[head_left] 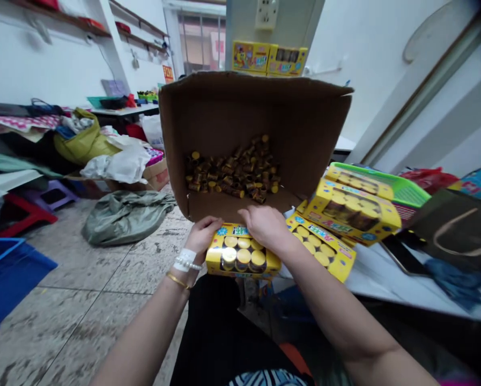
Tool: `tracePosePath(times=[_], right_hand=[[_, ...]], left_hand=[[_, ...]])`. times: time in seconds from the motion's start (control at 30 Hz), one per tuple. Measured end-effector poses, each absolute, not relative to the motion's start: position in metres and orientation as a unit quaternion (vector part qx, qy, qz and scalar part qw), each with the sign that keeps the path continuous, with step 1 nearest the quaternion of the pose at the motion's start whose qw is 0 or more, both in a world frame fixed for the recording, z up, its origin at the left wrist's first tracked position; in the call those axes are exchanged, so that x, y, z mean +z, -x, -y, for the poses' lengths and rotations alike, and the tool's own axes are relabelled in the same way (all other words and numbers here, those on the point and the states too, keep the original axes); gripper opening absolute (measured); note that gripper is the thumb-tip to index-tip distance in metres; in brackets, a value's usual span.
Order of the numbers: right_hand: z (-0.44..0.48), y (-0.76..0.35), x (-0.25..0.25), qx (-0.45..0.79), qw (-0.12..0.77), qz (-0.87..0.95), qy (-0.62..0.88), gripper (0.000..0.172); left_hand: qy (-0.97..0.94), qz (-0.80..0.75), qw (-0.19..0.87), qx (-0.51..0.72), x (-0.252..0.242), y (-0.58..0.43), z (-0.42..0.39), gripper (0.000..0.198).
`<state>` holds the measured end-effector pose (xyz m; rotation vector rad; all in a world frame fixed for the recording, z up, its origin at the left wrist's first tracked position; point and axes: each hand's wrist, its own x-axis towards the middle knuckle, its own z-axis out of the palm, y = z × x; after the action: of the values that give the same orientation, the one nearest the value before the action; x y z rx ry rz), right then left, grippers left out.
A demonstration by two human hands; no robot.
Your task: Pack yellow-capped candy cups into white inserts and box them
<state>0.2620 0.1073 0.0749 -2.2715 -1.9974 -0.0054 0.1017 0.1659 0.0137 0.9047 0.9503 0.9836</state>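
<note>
In front of my lap, a yellow window box (243, 262) shows rows of small tubs with yellow lids. My left hand (205, 231) holds its left end, fingers curled over the edge. My right hand (266, 225) is closed on the box's far top edge, with its fingertips partly hidden. Just beyond stands a large cardboard carton (308, 128) on its side, its opening toward me. Many small brown tubs with yellow lids (234, 174) lie heaped inside it. To the right, a second filled yellow box (323, 249) rests beside my right forearm.
More yellow boxes (347, 209) are stacked at the right, near a green basket (411, 193). A phone (407, 257) and blue cloth (455, 281) lie on the white table. On the floor at left are a blue bin (13, 279) and a grey-green sack (123, 217).
</note>
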Motion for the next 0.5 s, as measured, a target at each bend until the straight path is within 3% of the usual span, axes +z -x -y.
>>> tracePosePath(times=[0.17, 0.27, 0.33, 0.43, 0.5], right_hand=[[-0.097, -0.267, 0.071, 0.027, 0.053, 0.647, 0.76, 0.033], [-0.087, -0.271, 0.077, 0.029, 0.087, 0.652, 0.752, 0.034], [-0.073, -0.277, 0.08, 0.038, 0.118, 0.684, 0.719, 0.047], [-0.05, -0.291, 0.074, 0.063, 0.161, 0.778, 0.604, 0.091], [-0.04, -0.298, 0.065, 0.056, 0.168, 0.822, 0.541, 0.107]], left_hand=[[-0.396, -0.433, 0.69, 0.424, 0.012, -0.1, -0.168, 0.037], [-0.399, -0.436, 0.698, 0.405, 0.018, -0.099, -0.169, 0.028], [-0.407, -0.429, 0.713, 0.377, 0.024, -0.096, -0.17, 0.025], [-0.393, -0.423, 0.748, 0.326, 0.028, -0.093, -0.169, 0.025], [-0.357, -0.433, 0.77, 0.302, 0.03, -0.093, -0.167, 0.027]])
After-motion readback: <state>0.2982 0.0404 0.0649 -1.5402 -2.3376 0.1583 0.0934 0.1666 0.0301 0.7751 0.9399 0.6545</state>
